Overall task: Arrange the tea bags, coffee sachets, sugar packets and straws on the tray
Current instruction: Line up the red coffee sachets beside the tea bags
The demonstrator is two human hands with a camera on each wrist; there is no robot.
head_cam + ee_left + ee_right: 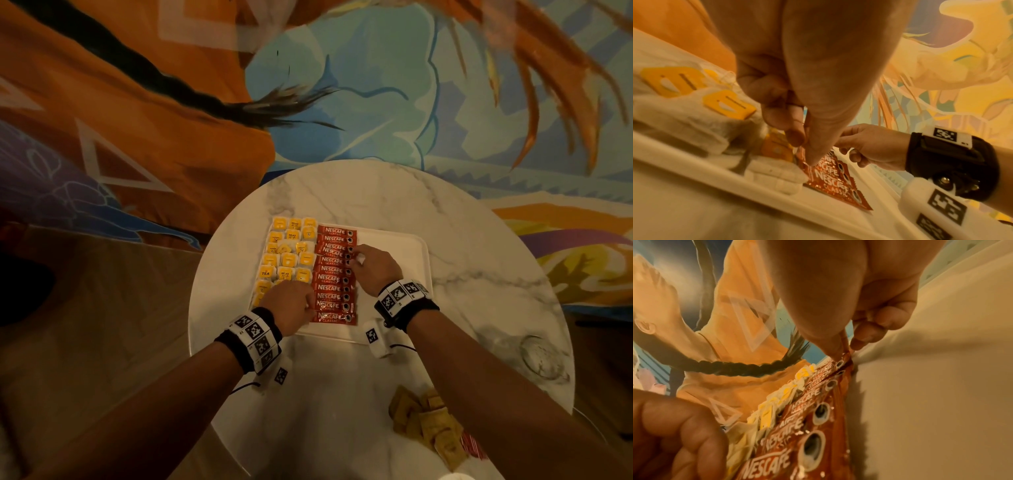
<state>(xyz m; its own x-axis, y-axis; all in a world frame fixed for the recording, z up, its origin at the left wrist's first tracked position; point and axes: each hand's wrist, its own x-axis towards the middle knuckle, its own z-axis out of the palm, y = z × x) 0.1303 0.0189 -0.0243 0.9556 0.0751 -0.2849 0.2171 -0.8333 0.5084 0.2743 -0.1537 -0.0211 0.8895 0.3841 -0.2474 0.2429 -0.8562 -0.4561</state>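
Red foil Nescafé coffee sachets (334, 274) light, slippery, crinkly: left hand (291, 303) pinches near sachet's end, right hand (375, 269) pinches far one's edge (grip sealed ends).

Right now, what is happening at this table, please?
A person is laying out drink supplies on a white tray. Yellow tea bags fill its left part, with red coffee sachets in a column beside them. The left hand pinches a near sachet, the right hand pinches a farther one. Brown packets wait on the marble table.
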